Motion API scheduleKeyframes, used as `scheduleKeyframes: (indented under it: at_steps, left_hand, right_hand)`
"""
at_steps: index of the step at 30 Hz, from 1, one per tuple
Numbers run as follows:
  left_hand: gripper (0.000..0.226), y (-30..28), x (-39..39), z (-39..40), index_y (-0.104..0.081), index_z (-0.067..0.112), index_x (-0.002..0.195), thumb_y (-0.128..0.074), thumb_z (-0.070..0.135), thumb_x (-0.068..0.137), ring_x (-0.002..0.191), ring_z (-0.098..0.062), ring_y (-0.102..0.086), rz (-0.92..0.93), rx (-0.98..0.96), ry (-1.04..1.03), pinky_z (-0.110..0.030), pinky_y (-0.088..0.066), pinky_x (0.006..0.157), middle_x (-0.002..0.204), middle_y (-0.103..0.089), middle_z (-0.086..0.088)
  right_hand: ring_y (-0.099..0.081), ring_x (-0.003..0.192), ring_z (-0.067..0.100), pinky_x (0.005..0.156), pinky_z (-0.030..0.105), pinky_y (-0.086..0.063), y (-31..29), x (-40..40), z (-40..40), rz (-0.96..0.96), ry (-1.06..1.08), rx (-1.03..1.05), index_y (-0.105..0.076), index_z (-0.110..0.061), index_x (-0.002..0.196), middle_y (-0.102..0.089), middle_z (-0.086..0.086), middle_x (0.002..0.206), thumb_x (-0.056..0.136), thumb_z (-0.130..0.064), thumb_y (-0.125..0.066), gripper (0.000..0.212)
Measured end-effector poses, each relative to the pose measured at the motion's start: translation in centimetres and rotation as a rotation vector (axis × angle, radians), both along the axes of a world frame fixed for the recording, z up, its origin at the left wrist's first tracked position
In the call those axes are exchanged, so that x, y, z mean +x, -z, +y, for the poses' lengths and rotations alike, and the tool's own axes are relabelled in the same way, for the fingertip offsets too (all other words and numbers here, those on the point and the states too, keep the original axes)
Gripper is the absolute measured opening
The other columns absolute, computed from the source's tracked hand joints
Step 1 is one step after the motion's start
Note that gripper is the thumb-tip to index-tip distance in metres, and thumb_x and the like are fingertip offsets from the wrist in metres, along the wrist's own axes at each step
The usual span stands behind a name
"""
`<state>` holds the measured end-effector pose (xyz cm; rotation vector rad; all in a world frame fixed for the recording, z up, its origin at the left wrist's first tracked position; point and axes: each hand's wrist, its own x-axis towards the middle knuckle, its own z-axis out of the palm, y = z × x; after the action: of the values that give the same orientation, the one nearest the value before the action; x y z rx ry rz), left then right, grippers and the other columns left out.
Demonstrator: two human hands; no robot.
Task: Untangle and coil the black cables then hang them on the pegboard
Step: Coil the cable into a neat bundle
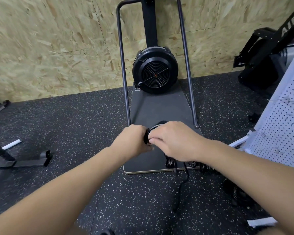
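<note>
A: Where is the cable?

B: The black coiled cable bundle (157,126) sits at the centre of the view, gripped between both hands above the flat dark grey base plate (159,106) of a black fan-wheel exercise machine (155,70). The left hand (133,141) has its fingers curled round the bundle's left side. The right hand (173,139) comes in from 4 o'clock and pinches a light strip on the bundle with curled fingers and thumb.

A: Is all of it held?

B: No. A loose black cable strand (182,185) hangs from under the right hand towards 6 o'clock and trails over the black speckled rubber floor (66,133). More dark coils (171,162) lie on the plate's near edge, just below the right wrist, and another heap (236,192) lies on the floor at 4 o'clock.

A: And the pegboard?

B: The white perforated pegboard (282,133) stands at 3 o'clock, tilted, well apart from the hands. A chipboard wall (58,48) fills the view from 10 to 1 o'clock.
</note>
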<state>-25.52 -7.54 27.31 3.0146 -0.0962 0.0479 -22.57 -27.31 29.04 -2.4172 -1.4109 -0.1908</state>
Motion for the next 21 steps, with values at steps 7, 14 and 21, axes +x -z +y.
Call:
scheduleKeyframes:
  at_steps: [7,14,21]
  left_hand:
    - [0.064,0.3,-2.2,-2.2,-0.055,0.025,0.128,-0.083,0.057,0.080,0.091,-0.031,-0.073,0.032,-0.019,0.269,-0.041,-0.055,0.077,0.097,-0.077,-0.001]
    - [0.097,-1.1,-3.5,-3.2,-0.025,0.043,0.157,-0.089,0.038,0.084,0.075,-0.011,-0.069,0.042,-0.356,0.360,-0.035,-0.055,0.074,0.094,-0.077,0.011]
    - [0.038,-1.0,-2.1,-1.3,-0.074,0.030,0.117,-0.086,0.015,0.084,0.079,-0.005,-0.067,-0.130,-0.636,0.233,-0.030,-0.055,0.075,0.092,-0.075,0.013]
  right_hand:
    - [-0.065,0.063,0.007,0.062,0.032,-0.052,-1.4,3.4,-2.6,0.409,0.200,0.286,-0.077,-0.024,0.073,-0.074,-0.009,0.070,0.070,-0.047,-0.101,0.032]
    - [-0.061,0.059,0.012,0.064,0.029,-0.047,-0.8,5.2,-4.6,0.780,0.297,0.254,-0.081,-0.016,0.078,-0.076,0.007,0.072,0.072,-0.041,-0.103,0.033]
    - [-0.042,0.061,0.017,0.063,0.034,-0.034,0.9,6.9,-6.0,0.894,0.345,0.276,-0.077,-0.018,0.063,-0.061,0.009,0.066,0.091,0.004,-0.073,0.035]
